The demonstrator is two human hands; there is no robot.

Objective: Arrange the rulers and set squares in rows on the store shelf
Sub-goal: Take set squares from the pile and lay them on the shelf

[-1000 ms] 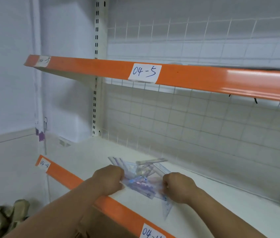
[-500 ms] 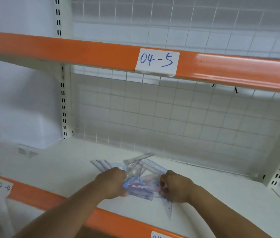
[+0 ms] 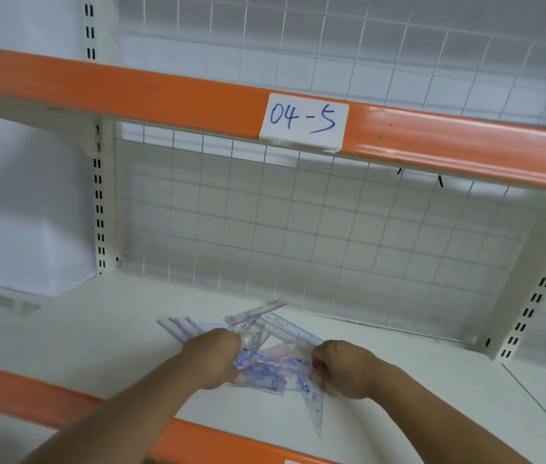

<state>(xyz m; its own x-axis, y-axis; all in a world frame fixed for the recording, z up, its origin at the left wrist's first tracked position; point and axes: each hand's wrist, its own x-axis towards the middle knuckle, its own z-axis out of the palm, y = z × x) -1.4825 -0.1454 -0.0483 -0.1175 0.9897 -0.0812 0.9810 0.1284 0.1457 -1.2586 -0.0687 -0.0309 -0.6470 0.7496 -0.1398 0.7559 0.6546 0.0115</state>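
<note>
A loose heap of clear plastic rulers and set squares with blue and pink print lies on the white shelf board, near its front edge. My left hand grips the heap's left side with curled fingers. My right hand grips the right side the same way. A few rulers fan out to the left behind my left hand. One set square points down toward the shelf's front. A pale ruler lies across the top of the heap.
The shelf has an orange front strip. Above hangs another orange-edged shelf with a paper label "04-5". A white wire grid closes the back. Slotted uprights stand at left and right.
The view has swung right and closer to the shelf. Both hands stay gripping the heap in about the same place on the board.
</note>
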